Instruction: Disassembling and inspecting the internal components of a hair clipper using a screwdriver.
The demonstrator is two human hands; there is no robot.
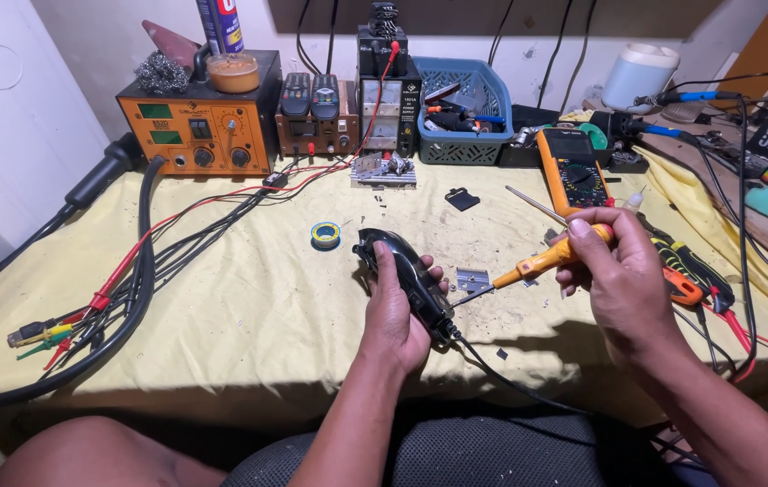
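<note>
— Two hands over the tabletop (248, 325), both busy. Left hand (395, 311) is clamped round a black hair clipper (402, 271), fingers wrapped over its body, holding it just above the yellow cloth with the blade end pointing away from the person.

— And the cord?

— Black cord (501, 379) runs out of the clipper's near end, below the left hand, and trails off toward the right forearm.

— Right hand?

— Right hand (618, 280) is closed on an orange-handled screwdriver (542, 261), gripped near the top of the handle. The shaft slants down to the left, and its tip sits right at the side of the clipper, just beside the left hand's fingertips. Whether it is actually touching a screw, I cannot tell from here.

— What's around them?

— Between the two hands, just beyond the screwdriver's shaft, a small metal plate (472, 279) lies on the cloth. Beyond the left hand, a little yellow-and-blue roll of tape (325, 235). Beyond the right hand, an orange multimeter (572, 169), and to the right of that hand a green-and-black tool (686, 261) lying flat. Well off past the left hand, an orange bench unit (199, 126) stands at the back, red and black leads (176, 234) spilling from it across the cloth.
</note>
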